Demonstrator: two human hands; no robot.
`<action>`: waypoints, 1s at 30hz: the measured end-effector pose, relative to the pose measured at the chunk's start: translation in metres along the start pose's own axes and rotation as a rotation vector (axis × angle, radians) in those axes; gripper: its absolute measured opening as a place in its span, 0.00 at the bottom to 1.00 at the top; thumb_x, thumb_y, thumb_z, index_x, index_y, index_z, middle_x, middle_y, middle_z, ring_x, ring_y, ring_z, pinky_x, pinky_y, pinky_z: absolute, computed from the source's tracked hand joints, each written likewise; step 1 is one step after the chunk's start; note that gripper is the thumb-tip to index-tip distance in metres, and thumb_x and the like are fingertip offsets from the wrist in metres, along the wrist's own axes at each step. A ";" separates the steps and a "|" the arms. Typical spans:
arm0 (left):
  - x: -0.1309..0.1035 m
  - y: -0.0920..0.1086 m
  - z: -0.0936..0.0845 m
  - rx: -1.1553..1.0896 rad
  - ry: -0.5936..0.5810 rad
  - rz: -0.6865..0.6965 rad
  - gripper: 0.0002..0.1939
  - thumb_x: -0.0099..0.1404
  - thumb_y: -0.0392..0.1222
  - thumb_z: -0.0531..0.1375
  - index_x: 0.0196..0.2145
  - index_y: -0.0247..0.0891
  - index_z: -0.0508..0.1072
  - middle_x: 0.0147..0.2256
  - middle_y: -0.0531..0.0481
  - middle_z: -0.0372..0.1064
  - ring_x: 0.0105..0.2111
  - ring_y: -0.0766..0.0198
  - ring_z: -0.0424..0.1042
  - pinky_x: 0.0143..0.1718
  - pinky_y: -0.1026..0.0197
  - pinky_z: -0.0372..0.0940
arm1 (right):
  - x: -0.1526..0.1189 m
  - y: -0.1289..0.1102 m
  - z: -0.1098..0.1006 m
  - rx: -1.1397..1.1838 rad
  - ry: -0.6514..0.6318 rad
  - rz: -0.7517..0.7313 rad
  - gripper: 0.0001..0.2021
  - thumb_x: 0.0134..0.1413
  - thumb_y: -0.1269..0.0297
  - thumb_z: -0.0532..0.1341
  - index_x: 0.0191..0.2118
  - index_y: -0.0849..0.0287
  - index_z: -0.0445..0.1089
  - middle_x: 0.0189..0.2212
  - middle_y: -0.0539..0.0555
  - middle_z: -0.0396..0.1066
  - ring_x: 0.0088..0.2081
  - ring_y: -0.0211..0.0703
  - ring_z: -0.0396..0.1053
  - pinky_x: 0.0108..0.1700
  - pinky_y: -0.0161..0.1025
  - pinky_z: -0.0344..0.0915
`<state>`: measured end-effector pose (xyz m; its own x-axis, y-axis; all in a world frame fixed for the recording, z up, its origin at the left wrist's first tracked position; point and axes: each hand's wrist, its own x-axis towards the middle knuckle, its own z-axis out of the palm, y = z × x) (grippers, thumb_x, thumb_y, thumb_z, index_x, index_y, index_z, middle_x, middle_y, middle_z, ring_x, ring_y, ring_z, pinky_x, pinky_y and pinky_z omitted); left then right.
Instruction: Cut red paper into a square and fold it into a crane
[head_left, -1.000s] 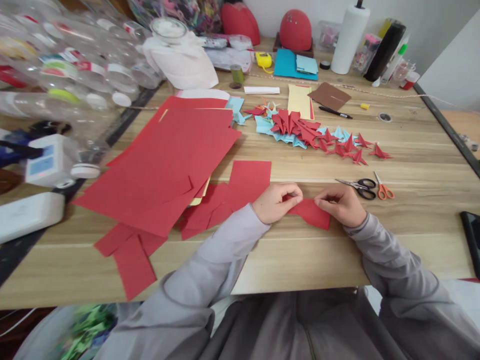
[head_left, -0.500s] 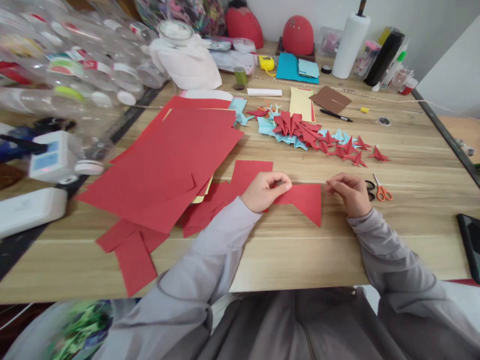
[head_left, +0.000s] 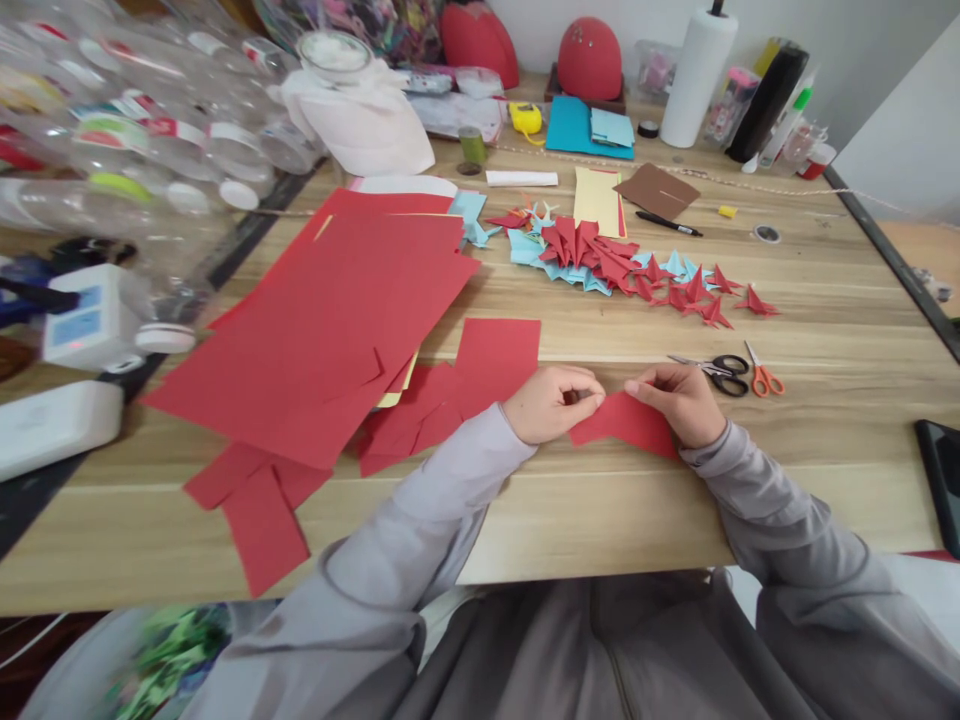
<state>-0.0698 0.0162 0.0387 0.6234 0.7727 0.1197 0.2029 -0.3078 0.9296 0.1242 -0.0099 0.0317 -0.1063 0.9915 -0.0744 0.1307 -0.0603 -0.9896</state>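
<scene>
Between my hands, just above the table, is a folded piece of red paper (head_left: 630, 421). My left hand (head_left: 553, 404) pinches its left end between thumb and fingers. Along its upper edge, my right hand (head_left: 681, 404) grips it too, the thumb lying on top. To the left lie several cut red paper pieces (head_left: 498, 360), partly overlapping. Black-handled scissors (head_left: 726, 376) and orange-handled scissors (head_left: 765, 380) rest just beyond my right hand.
Large red sheets (head_left: 322, 330) are stacked at left. Folded red paper cranes (head_left: 577, 245) and light blue ones lie across the middle back. Clear plastic bottles (head_left: 180, 150) crowd the left edge. A black phone (head_left: 939, 485) lies at the right edge; a brown paper square (head_left: 658, 190) sits farther back.
My right hand has moved left and taken hold of the red paper, uncovering the black-handled scissors. My left hand and the paper have shifted slightly right, and the paper is now tilted.
</scene>
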 end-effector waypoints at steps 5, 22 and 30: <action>0.000 -0.003 -0.013 -0.056 0.088 -0.015 0.11 0.56 0.42 0.57 0.19 0.35 0.70 0.20 0.51 0.65 0.20 0.69 0.62 0.22 0.67 0.57 | 0.004 0.002 -0.007 0.164 0.162 0.034 0.14 0.37 0.56 0.69 0.18 0.60 0.68 0.16 0.47 0.63 0.18 0.31 0.56 0.20 0.33 0.51; 0.003 -0.013 -0.009 -0.310 0.335 -0.147 0.12 0.51 0.45 0.63 0.30 0.33 0.73 0.24 0.50 0.70 0.23 0.66 0.69 0.21 0.65 0.63 | 0.008 -0.006 -0.010 0.360 0.363 0.084 0.15 0.29 0.60 0.71 0.15 0.59 0.64 0.13 0.45 0.59 0.17 0.31 0.53 0.20 0.32 0.46; 0.002 -0.017 0.006 -0.249 0.296 -0.137 0.12 0.52 0.45 0.64 0.28 0.35 0.69 0.20 0.55 0.65 0.18 0.70 0.65 0.21 0.66 0.60 | 0.006 -0.004 -0.005 0.305 0.295 0.057 0.15 0.32 0.58 0.71 0.16 0.59 0.65 0.13 0.45 0.60 0.17 0.31 0.53 0.20 0.32 0.46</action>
<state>-0.0674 0.0197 0.0206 0.3513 0.9349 0.0500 0.0575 -0.0749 0.9955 0.1283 -0.0034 0.0359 0.1845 0.9735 -0.1352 -0.1744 -0.1030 -0.9793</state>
